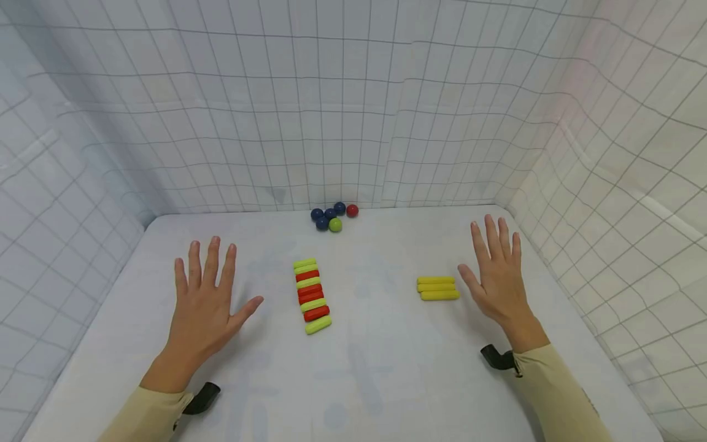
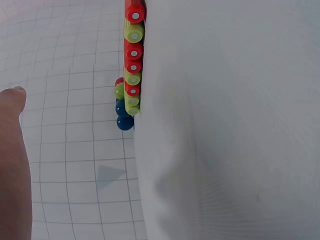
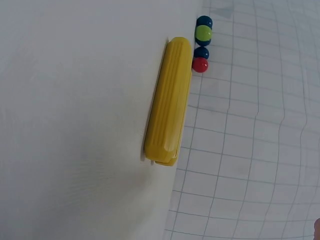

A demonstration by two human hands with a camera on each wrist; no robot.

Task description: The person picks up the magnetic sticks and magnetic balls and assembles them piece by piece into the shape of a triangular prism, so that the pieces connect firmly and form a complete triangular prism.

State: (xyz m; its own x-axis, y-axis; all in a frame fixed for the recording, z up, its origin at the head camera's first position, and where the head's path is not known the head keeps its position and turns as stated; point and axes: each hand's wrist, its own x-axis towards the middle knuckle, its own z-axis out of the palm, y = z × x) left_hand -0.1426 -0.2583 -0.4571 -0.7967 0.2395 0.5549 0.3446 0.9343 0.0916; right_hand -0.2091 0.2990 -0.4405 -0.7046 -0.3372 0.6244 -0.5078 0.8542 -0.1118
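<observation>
My left hand (image 1: 203, 307) is spread over the left of the white table, fingers straight, holding nothing. To its right lies a column of short red and lime-green rods (image 1: 312, 296), side by side; in the left wrist view the rods' round ends (image 2: 133, 66) show pale centres. My right hand (image 1: 499, 279), also flat with straight fingers, holds nothing at the right. Just left of it, apart from the fingers, three yellow rods (image 1: 438, 288) lie parallel. The right wrist view shows a yellow rod (image 3: 169, 100) close up, with ribbed sides.
At the back of the table (image 1: 375, 368), near the grid-patterned wall (image 1: 353, 110), sits a cluster of several dark blue balls (image 1: 323, 223), a green ball (image 1: 335, 224) and a red ball (image 1: 352, 210). Gridded cloth (image 1: 624, 245) also encloses the left and right sides.
</observation>
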